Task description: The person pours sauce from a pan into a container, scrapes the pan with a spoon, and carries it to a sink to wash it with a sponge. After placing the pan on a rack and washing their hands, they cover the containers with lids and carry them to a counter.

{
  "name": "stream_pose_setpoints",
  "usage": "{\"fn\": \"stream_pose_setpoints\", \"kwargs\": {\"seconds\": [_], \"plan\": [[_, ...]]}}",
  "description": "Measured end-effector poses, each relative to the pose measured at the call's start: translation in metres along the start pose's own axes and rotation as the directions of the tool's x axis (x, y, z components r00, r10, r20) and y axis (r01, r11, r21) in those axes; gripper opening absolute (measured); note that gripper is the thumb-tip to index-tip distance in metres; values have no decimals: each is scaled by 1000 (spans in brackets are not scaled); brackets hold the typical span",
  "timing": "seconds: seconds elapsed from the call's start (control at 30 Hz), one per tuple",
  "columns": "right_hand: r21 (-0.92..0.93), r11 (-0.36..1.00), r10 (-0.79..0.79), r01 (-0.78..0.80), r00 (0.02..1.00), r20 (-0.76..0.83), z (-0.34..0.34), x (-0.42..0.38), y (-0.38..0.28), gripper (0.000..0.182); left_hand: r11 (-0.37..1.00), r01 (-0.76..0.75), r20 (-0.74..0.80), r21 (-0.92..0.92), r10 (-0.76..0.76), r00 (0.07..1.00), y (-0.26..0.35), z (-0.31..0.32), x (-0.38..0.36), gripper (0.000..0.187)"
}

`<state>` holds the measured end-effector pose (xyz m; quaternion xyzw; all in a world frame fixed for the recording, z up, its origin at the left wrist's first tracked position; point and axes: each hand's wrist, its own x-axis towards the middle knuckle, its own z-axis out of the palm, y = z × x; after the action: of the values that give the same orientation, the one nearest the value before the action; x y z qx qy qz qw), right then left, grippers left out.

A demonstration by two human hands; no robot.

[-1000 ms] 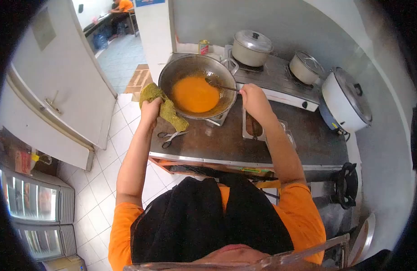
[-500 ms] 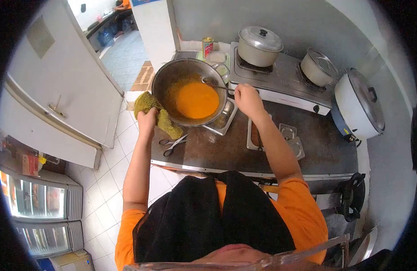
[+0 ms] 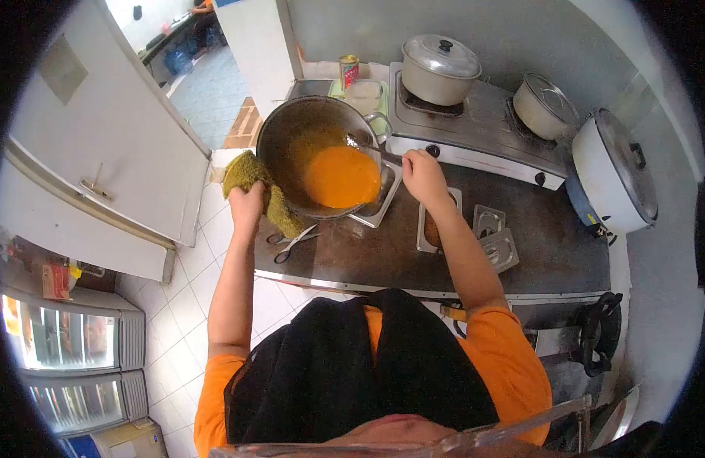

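Observation:
A deep dark wok [image 3: 291,122] tilts toward the right over the counter. Orange sauce [image 3: 341,177] pools at its lower right side. My left hand [image 3: 248,202] is closed round a green cloth [image 3: 245,172] at the wok's left edge, where the cloth hides the grip. In my right hand [image 3: 425,179] is the dark handle of a long-handled metal cooking utensil [image 3: 383,155]. Its shiny head rests inside the wok, just above the sauce. Partly under the wok's right side lies a steel tray [image 3: 388,195]. Scissors [image 3: 291,244] lie below the cloth on the counter.
A two-burner stove [image 3: 482,145] at the back holds a lidded pot [image 3: 442,72] and a smaller lidded pot [image 3: 547,107]. To its right stands a large white cooker [image 3: 612,179]. Steel containers [image 3: 491,229] sit near my right forearm. Behind the wok is a can [image 3: 349,70].
The wok has tipped further right, and the sauce has shifted toward its lower right edge. My right hand and the utensil have moved slightly.

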<state>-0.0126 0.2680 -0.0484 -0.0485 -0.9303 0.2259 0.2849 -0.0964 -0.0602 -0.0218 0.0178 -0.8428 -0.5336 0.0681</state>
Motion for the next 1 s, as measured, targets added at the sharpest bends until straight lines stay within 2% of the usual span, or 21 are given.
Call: {"fn": "stream_pose_setpoints", "kwargs": {"seconds": [0.13, 0.23, 0.3, 0.33, 0.4, 0.5, 0.63, 0.73, 0.8, 0.9, 1.0], "plan": [[14, 1000, 21, -21, 1000, -1, -2, -5, 2, 16, 998, -8, -39, 68, 11, 999, 11, 2, -7, 36], [11, 1000, 19, -19, 1000, -1, -5, -7, 2, 16, 997, -83, -48, 0, 83, 995, 1, 6, 3, 35], [10, 1000, 19, -19, 1000, 3, -6, -7, 3, 16, 989, -91, -43, 118, 97, 994, 2, 7, 5, 35], [12, 1000, 24, -24, 1000, 2, -5, -8, 5, 15, 989, -92, -43, 117, 98, 994, 3, 7, 5, 35], [15, 999, 29, -29, 1000, 1, -5, -8, 5, 15, 976, -198, -69, 95, 205, 976, 6, 8, 4, 35], [7, 1000, 17, -17, 1000, 1, -6, -9, 5, 15, 960, -250, -117, 122, 264, 957, 7, 11, 5, 34], [13, 1000, 28, -28, 1000, 12, -4, -11, 7, 16, 966, -211, -73, 147, 223, 972, 12, 11, 6, 28], [12, 999, 49, -49, 998, 25, -5, -12, 7, 17, 955, -258, -79, 147, 272, 959, 18, 10, 4, 30], [11, 998, 56, -57, 998, 28, -6, -13, 7, 17, 916, -335, -100, 222, 363, 926, 16, 12, 6, 31], [3, 999, 36, -36, 999, -5, -7, -14, 6, 16, 934, -281, -67, 220, 302, 951, 9, 14, 14, 29], [18, 1000, 23, -23, 1000, -17, -8, -15, 7, 15, 930, -308, -85, 202, 329, 940, 14, 15, 9, 29]]}}
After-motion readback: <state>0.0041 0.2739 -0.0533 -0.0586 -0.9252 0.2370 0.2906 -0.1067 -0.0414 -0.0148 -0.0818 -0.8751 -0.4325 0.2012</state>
